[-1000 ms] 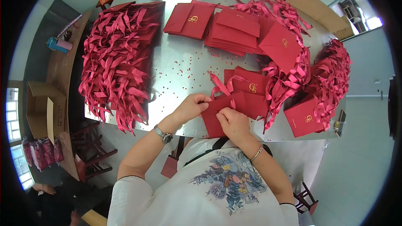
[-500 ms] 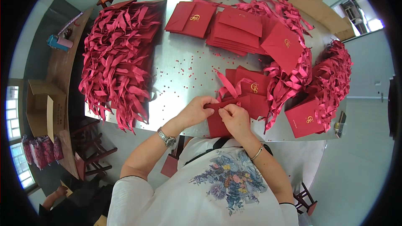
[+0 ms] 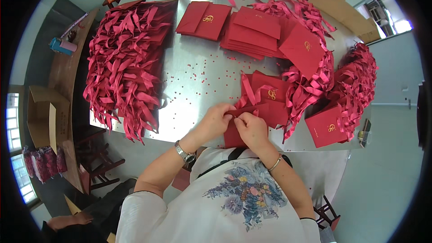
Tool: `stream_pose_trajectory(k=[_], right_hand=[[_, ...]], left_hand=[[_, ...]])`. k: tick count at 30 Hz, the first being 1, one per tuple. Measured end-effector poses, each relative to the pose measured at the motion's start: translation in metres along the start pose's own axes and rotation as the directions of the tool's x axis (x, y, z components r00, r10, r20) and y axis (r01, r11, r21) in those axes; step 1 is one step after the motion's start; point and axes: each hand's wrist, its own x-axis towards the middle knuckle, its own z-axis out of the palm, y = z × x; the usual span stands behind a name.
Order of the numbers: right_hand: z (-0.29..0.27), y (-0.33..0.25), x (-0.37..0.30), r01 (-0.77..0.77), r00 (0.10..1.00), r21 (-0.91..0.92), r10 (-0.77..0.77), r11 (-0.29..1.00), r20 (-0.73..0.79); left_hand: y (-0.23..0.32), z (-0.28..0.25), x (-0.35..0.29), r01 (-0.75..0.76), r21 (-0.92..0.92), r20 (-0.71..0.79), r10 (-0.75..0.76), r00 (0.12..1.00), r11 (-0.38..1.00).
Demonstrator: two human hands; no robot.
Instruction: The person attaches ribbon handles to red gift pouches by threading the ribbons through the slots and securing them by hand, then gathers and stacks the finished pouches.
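At the table's near edge, both my hands pinch the top edge of a red paper gift bag (image 3: 234, 137). My left hand (image 3: 217, 119) is closed on its left part, fingertips together. Close beside it, my right hand (image 3: 253, 131) grips the same edge between thumb and finger. What exactly lies between the fingertips is too small to tell. A pink-red ribbon (image 3: 253, 93) loops up just beyond my hands. Under and behind it lie more red bags (image 3: 275, 92) with gold print.
Bags with ribbon handles (image 3: 126, 63) are massed at the left. Flat bag stacks (image 3: 252, 31) lie at the far middle, ribboned bags (image 3: 355, 85) at the right. Red dots of paper (image 3: 202, 78) dot the metal table (image 3: 180, 126). A cardboard box (image 3: 330, 9) stands far right.
My left hand has shifted slightly toward my right one, its wrist turning. Across the table, a person's hand has drawn back and a ribbon now hangs there. A person's arm at lower left has moved.
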Motion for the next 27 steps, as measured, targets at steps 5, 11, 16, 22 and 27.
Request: stream_pose_trajectory(k=[5,11,16,22,27], right_hand=[[0.001,0.003,-0.004,0.008,1.000,-0.011,-0.008,1.000,0.013],[0.003,0.005,-0.003,0.009,0.999,0.113,-0.003,0.994,-0.054],[0.006,0.008,0.001,-0.075,0.997,0.100,0.078,0.992,-0.026],[0.007,0.008,0.008,-0.147,0.989,0.077,0.149,0.986,-0.018],[0.008,0.011,0.010,-0.190,0.982,0.109,0.191,0.976,0.002]], left_hand=[[-0.005,-0.010,0.014,0.199,-0.084,0.199,-0.180,0.963,0.976],[-0.015,-0.010,0.018,0.387,-0.200,0.312,-0.316,0.896,0.900],[-0.020,-0.006,0.020,0.335,-0.210,0.269,-0.275,0.923,0.919],[-0.017,-0.008,0.022,0.362,-0.200,0.291,-0.298,0.909,0.910],[-0.011,-0.006,0.022,0.369,-0.187,0.256,-0.318,0.913,0.910]])
